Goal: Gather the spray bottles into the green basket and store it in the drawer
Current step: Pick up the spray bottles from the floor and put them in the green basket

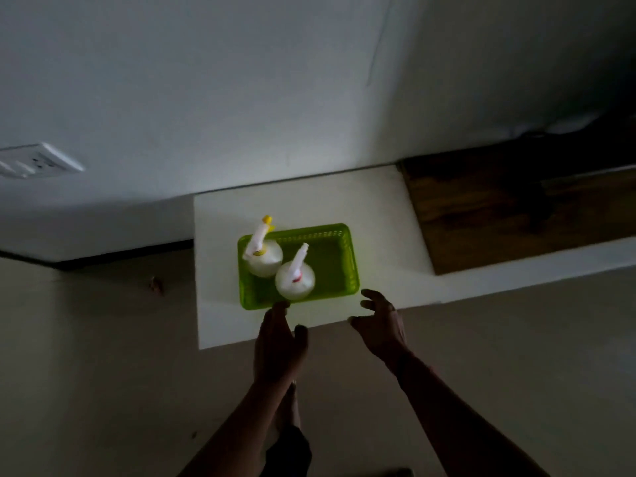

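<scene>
reaching toward the green basket (330,266), the left hand (279,342) touches its near rim with loose fingertips, grasping nothing; the right hand (380,325) hovers spread and empty just off its near right corner. inside the basket stand two spray bottles (295,281), on a white surface (378,228).

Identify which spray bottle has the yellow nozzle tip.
The far-left bottle in the green basket; the nearer one has a white tip.
</scene>
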`<state>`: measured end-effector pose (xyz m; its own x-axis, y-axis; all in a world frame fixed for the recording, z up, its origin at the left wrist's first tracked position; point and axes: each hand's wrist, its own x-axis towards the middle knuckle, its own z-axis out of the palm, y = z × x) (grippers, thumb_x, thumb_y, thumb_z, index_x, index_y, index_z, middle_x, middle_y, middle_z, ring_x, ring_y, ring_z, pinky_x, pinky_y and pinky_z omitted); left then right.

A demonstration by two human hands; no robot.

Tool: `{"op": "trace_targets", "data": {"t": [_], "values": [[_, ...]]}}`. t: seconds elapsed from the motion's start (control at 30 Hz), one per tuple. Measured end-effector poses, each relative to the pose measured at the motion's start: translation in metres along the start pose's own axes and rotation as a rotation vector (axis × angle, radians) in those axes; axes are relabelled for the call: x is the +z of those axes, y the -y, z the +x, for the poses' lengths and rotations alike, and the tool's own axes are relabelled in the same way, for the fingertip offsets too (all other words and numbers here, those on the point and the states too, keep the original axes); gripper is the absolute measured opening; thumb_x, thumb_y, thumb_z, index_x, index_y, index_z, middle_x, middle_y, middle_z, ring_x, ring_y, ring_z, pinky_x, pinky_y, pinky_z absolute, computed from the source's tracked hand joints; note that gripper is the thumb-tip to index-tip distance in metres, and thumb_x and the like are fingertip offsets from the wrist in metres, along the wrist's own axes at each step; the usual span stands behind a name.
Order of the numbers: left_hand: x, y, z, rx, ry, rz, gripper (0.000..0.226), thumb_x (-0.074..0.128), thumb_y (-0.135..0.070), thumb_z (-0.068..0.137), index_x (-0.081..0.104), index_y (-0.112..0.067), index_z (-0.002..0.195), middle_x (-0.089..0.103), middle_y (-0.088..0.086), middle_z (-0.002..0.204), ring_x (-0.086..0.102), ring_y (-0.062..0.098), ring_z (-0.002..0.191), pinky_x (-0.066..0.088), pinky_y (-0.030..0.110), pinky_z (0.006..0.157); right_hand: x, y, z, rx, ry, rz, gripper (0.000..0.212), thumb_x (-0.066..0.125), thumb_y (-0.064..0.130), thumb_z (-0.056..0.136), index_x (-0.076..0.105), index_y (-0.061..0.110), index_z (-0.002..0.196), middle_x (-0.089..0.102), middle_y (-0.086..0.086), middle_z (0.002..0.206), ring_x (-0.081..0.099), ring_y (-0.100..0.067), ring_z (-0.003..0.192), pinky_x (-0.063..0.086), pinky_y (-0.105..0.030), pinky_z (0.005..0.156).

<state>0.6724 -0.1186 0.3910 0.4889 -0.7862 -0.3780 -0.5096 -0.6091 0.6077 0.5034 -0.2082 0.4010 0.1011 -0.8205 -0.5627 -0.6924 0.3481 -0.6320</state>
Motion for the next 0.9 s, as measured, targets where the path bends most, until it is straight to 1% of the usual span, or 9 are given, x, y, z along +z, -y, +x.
{"op": "trace_targets", "data": {"t": [0.13,0.23,0.3,0.43,0.57,0.67,0.73,0.83,0.9], "values": [[0.047,-0.018,-0.039,0.048,0.093,0.054,0.054,0.060,-0.022,0.088,0.043,-0.019,0.139,0.052,0.004,0.141,0.051,0.021,0.128,0.039,0.032,0.104,-0.040,-0.060,-0.024,0.071,-0.061,0.093,0.064,0.074,0.016,0.081,0.045,0.024,0.138,0.060,-0.008,0.133,0.066,-0.021,0.101,0.058,-0.035,0.076],[0.088,-0.039,-0.074,0.091,0.191,0.116,0.056,0.059,-0.027,0.090,0.040,-0.019,0.142,0.051,0.003,0.142,0.051,0.020,0.128,0.043,0.035,0.106,-0.081,-0.118,-0.050,0.150,-0.136,0.151,0.063,0.073,0.017,0.081,0.047,0.023,0.137,0.062,-0.007,0.131,0.067,-0.021,0.097,0.056,-0.032,0.071],[0.118,-0.060,-0.102,0.148,0.262,0.161,0.056,0.058,-0.028,0.090,0.039,-0.019,0.142,0.051,0.003,0.141,0.052,0.019,0.125,0.044,0.035,0.103,-0.113,-0.164,-0.074,0.200,-0.181,0.202,0.062,0.073,0.016,0.081,0.047,0.022,0.137,0.062,-0.007,0.130,0.068,-0.022,0.097,0.056,-0.035,0.073],[0.177,-0.104,-0.159,0.264,0.370,0.226,0.055,0.061,-0.024,0.087,0.044,-0.019,0.139,0.055,0.002,0.137,0.055,0.019,0.122,0.046,0.035,0.100,-0.168,-0.255,-0.127,0.299,-0.301,0.285,0.060,0.073,0.013,0.080,0.049,0.016,0.136,0.064,-0.012,0.126,0.068,-0.024,0.095,0.052,-0.030,0.074],[0.239,-0.152,-0.221,0.382,0.433,0.316,0.048,0.065,-0.023,0.085,0.050,-0.019,0.131,0.061,0.001,0.129,0.059,0.019,0.116,0.047,0.032,0.094,-0.212,-0.341,-0.186,0.397,-0.395,0.395,0.057,0.072,0.010,0.081,0.050,0.014,0.134,0.064,-0.014,0.123,0.068,-0.028,0.095,0.055,-0.043,0.083],[0.288,-0.185,-0.263,0.474,0.507,0.384,0.048,0.066,-0.025,0.084,0.051,-0.019,0.129,0.062,0.001,0.128,0.058,0.020,0.116,0.046,0.032,0.094,-0.237,-0.404,-0.229,0.467,-0.450,0.456,0.056,0.072,0.009,0.081,0.051,0.014,0.133,0.065,-0.014,0.119,0.068,-0.027,0.093,0.055,-0.039,0.080],[0.315,-0.199,-0.283,0.526,0.540,0.416,0.045,0.067,-0.024,0.083,0.053,-0.019,0.125,0.063,0.002,0.125,0.060,0.021,0.113,0.047,0.032,0.090,-0.247,-0.439,-0.251,0.525,-0.465,0.486,0.054,0.071,0.008,0.082,0.052,0.013,0.132,0.065,-0.015,0.115,0.066,-0.027,0.096,0.054,-0.037,0.080],[0.355,-0.214,-0.310,0.608,0.599,0.461,0.042,0.068,-0.022,0.081,0.055,-0.019,0.121,0.066,0.005,0.119,0.062,0.025,0.108,0.049,0.033,0.087,-0.256,-0.488,-0.281,0.621,-0.515,0.505,0.049,0.071,0.007,0.080,0.056,0.010,0.127,0.065,-0.008,0.104,0.063,-0.020,0.094,0.055,-0.035,0.081],[0.374,-0.221,-0.323,0.645,0.633,0.508,0.042,0.067,-0.024,0.081,0.054,-0.021,0.121,0.066,0.006,0.116,0.063,0.025,0.105,0.050,0.033,0.084,-0.258,-0.513,-0.296,0.683,-0.529,0.522,0.047,0.071,0.011,0.081,0.057,0.013,0.125,0.067,-0.008,0.105,0.062,-0.016,0.093,0.054,-0.030,0.078]]}}
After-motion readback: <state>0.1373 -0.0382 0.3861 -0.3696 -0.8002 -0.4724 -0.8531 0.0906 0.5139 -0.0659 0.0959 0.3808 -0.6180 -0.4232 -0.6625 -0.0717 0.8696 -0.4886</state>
